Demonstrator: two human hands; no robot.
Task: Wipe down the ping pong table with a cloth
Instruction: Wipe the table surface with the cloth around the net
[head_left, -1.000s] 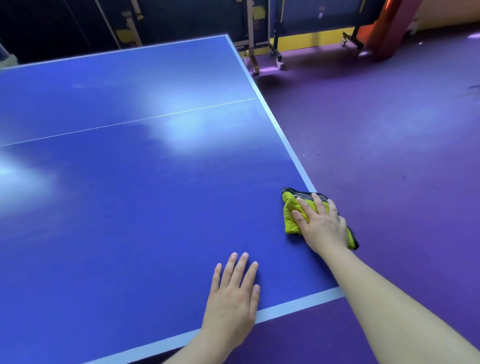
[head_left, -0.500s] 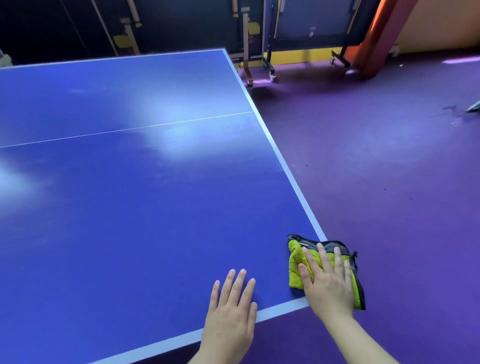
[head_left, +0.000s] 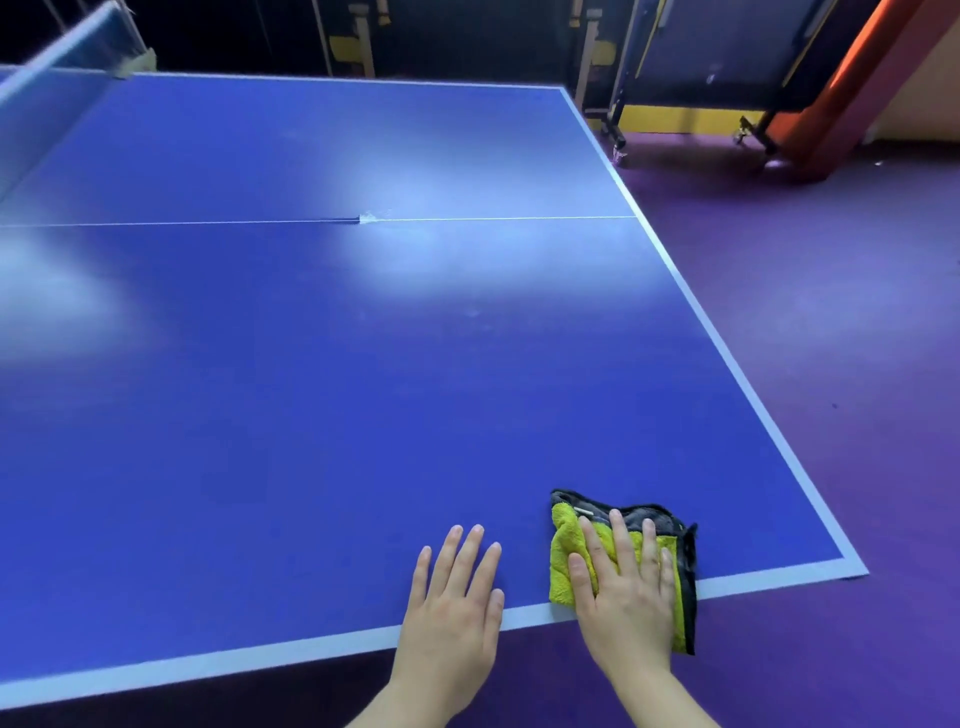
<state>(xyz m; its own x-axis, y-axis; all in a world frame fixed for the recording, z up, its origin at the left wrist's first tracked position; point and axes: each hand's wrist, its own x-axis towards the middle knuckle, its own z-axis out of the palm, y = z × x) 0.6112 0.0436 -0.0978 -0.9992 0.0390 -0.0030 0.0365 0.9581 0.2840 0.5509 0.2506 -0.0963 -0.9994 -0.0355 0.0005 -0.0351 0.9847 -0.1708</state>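
- Braces with left hand (head_left: 452, 597) flat on desk (head_left: 311, 441) at the near white edge line (head_left: 260, 660), fingers straight and holding nothing. Just beside the cloth, not touching it.
- Presses yellow-and-dark cloth (head_left: 562, 545) under right hand (head_left: 623, 597), fingers straight and spread on top, no curl round it. Hands side by side, a little apart.
- Cloth position: folded, at near end of desk, right of the left hand, short of the near right corner (head_left: 857, 569), one side hanging past the near edge.
- Judged step: wiping stroke along the near end strip.
- To do it well: push with whole palm at even pressure, to avoid bunching under the fingers.
- Better to slide cloth fully onto desk before the next pass; overhang likely to drag off the edge.
- Advised: overlapping lanes from near edge out toward thin centre line (head_left: 156, 224). Cannot tell from the glare which parts are already done.
- Lighter touch at pale scuff (head_left: 370, 217) on that line; possible snag.
- Far left: blurred net (head_left: 62, 88), worth stopping strokes short of it.
- Beyond: folded tables (head_left: 727, 52) on purple floor (head_left: 831, 364).
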